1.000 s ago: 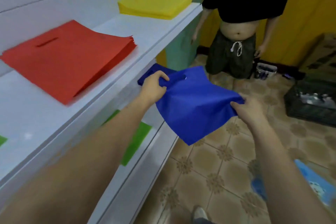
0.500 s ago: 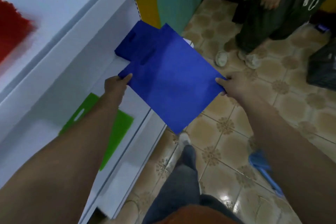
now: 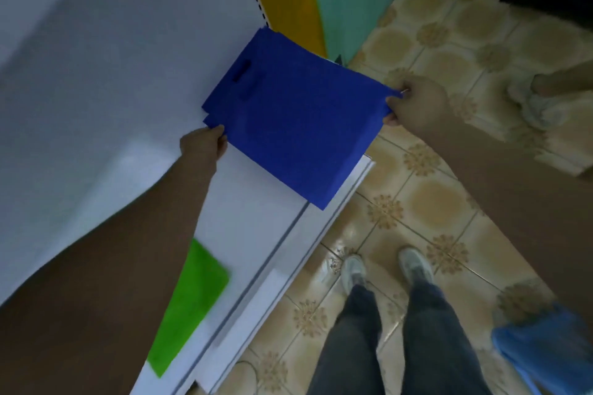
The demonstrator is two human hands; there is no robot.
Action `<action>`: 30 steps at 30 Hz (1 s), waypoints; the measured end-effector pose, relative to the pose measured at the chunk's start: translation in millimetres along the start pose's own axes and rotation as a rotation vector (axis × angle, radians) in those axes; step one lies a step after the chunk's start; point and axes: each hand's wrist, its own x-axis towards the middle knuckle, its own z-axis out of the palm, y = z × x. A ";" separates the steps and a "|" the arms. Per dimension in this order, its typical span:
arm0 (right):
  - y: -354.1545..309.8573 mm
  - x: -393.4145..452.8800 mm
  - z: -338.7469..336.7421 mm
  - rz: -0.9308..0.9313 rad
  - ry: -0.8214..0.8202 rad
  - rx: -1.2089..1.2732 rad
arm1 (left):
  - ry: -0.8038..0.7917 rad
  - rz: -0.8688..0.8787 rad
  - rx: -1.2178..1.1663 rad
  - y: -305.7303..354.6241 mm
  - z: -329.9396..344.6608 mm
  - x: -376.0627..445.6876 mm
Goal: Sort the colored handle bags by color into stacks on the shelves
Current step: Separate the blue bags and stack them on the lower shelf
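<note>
Where it is spread flat over the white lower shelf [image 3: 256, 234], the blue handle bag [image 3: 298, 125] hangs partly past the shelf's front edge, its nearest corner out over the tiled floor [image 3: 433, 202]. Its cut-out handle slot lies at the far left end, and at that end the edges of at least one more blue bag show just beneath it, nearly lined up, so it sits over a blue stack [image 3: 210, 117]; whether it rests on that stack or is held just above cannot be told. The left hand [image 3: 203, 146] pinches the bag's near left corner, fingers curled onto the edge. The right hand [image 3: 417, 106] grips the right corner, thumb and fingers closed on the cloth. Nearer along the same shelf, well apart from the blue bags, lies a green bag [image 3: 192, 305], partly hidden by the left forearm. A blurred white surface fills the upper left. On the floor are the person's own shoes and dark trousers, a light blue item [image 3: 545, 349] at lower right, and another person's foot [image 3: 539, 99] at the right edge.
</note>
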 end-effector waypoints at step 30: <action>-21.0 112.3 62.8 -0.477 -0.320 -0.962 | 0.010 -0.065 0.140 15.1 62.9 55.0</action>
